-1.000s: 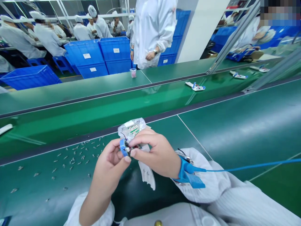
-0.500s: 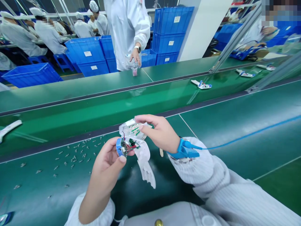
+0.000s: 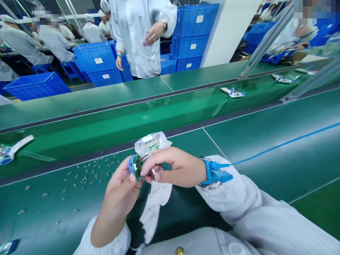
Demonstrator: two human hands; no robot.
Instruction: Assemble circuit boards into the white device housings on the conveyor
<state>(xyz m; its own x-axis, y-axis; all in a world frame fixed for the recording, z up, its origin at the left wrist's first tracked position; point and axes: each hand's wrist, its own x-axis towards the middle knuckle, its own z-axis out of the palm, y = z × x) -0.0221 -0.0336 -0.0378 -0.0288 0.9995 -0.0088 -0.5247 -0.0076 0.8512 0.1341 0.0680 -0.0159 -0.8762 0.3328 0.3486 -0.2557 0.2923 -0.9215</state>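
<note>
My left hand (image 3: 120, 193) grips a small blue round housing with a green circuit board (image 3: 135, 165) inside, holding it above the green bench. My right hand (image 3: 174, 167) pinches at the same part, its fingertips closed on the board's edge and its wires. A white flat plastic piece (image 3: 154, 203) hangs down from the assembly between my hands. Just beyond my fingers lies a clear plastic bag (image 3: 152, 142) with green-printed parts. A blue wrist strap (image 3: 212, 171) with a blue cord sits on my right wrist.
Several small metal bits (image 3: 85, 175) are scattered on the bench to the left. On the green conveyor belt (image 3: 106, 124) lie a white-blue assembly at the left (image 3: 12, 150) and another far right (image 3: 233, 92). A person in white stands beyond, by blue crates (image 3: 98, 62).
My right hand came back down from the plastic bag and closed on the board in my left hand. The person beyond lifted the small cup off the far bench. Items on the belt drifted right.
</note>
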